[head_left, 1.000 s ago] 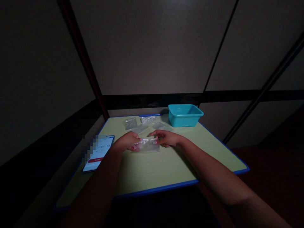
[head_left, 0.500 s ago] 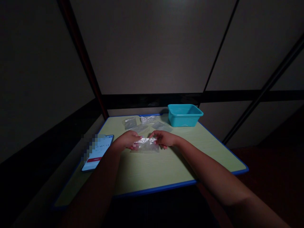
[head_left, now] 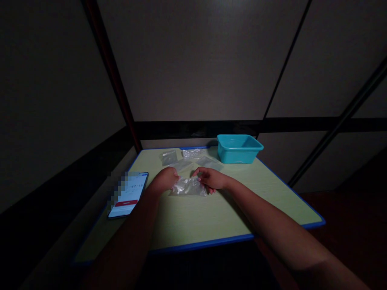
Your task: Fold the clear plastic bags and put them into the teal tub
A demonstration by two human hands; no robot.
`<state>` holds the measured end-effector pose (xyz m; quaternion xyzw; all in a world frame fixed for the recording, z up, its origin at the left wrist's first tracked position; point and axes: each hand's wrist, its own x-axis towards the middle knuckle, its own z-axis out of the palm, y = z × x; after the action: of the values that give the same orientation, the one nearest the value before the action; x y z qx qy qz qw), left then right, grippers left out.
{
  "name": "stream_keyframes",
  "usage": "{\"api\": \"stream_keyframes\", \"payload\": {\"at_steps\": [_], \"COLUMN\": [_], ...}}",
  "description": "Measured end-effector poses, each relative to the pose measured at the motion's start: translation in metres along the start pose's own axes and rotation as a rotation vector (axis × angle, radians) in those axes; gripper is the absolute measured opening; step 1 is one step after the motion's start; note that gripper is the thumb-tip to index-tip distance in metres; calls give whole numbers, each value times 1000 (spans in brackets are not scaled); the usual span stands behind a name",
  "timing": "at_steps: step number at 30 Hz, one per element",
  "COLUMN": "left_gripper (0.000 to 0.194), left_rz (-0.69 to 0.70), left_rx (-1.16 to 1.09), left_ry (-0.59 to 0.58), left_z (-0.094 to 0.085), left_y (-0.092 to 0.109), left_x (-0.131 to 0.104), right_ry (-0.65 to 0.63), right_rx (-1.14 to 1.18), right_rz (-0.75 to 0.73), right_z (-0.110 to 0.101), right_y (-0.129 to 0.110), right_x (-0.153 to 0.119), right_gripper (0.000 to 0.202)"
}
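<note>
A clear plastic bag (head_left: 189, 188) is stretched between my two hands, low over the table. My left hand (head_left: 167, 179) is closed on the bag's left edge. At its upper right edge, my right hand (head_left: 210, 178) pinches the bag between thumb and fingers, with the index finger lifted a little. Beyond my hands lie several more clear bags: a flat one (head_left: 169, 157) at the left, a crumpled one (head_left: 192, 153) at the back, and flat ones (head_left: 209, 162) nearer my fingers.
A turquoise plastic basin (head_left: 240, 155) stands at the table's back right corner. On the left lies a phone (head_left: 130, 195) with a lit screen, partly behind my left forearm. The pale table (head_left: 181, 225) has a blue edge, and a panelled wall rises behind it.
The bag between my hands is spread wider and flatter. My left fingers have drawn back to its left edge, and my right index finger has lifted. The whole view has shifted slightly.
</note>
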<state>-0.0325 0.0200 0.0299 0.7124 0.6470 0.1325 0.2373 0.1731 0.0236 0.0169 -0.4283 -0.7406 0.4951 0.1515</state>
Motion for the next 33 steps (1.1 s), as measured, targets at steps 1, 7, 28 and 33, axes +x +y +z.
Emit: {"api": "stream_keyframes", "payload": {"at_steps": [1, 7, 28, 33], "left_gripper": [17, 13, 104, 104], "left_rz": [1, 6, 329, 294], "left_rx": [19, 132, 436, 435], "left_ry": [6, 39, -137, -142], "left_z": [1, 2, 22, 22], "left_y": [0, -5, 6, 5], "left_x": [0, 2, -12, -11], "right_ry": [-6, -44, 5, 31], "right_rx": [4, 31, 49, -20], "right_rz": [-14, -61, 1, 50], "right_z": [0, -2, 1, 5], "right_y": [0, 0, 2, -3], "right_x": [0, -2, 0, 0], "right_gripper": [28, 32, 40, 31]}}
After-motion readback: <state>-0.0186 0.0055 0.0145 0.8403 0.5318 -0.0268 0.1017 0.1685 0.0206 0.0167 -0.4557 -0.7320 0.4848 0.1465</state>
